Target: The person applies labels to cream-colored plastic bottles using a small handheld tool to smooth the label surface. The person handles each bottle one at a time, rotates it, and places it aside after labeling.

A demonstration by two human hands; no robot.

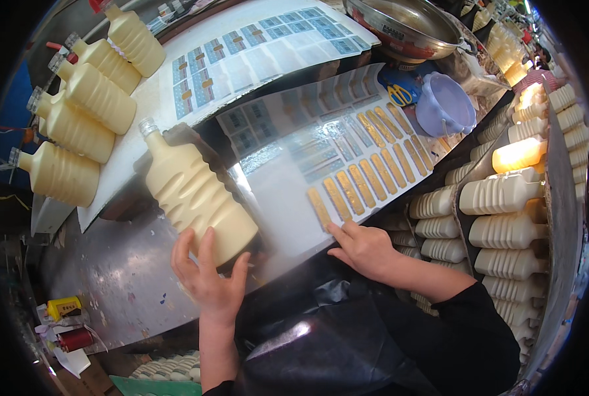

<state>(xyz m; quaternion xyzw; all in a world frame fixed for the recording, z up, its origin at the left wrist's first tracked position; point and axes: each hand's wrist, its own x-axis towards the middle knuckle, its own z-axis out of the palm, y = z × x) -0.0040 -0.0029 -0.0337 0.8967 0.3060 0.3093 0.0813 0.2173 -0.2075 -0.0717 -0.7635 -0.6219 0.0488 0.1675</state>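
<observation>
A cream plastic bottle [199,191] with ribbed sides and a clear threaded neck lies tilted on the bench. My left hand [209,277] cups its base, fingers on one side and thumb on the other. Beside it is a translucent label sheet [271,198] bearing rows of narrow gold labels [360,181] and several blue-grey ones. My right hand [367,251] rests at the sheet's near edge. Its index fingertip touches the lower end of the leftmost gold label [319,208], while the thumb stays apart and the other fingers curl. No grip on the label is visible.
Several cream bottles [96,96] stand at the left. A white board [156,125] carries blue label sheets at the back. At the far right are a metal basin [410,33], yellow-handled scissors [400,96] and a lilac bucket [445,105]. Stacked bottles [509,231] fill a rack at right.
</observation>
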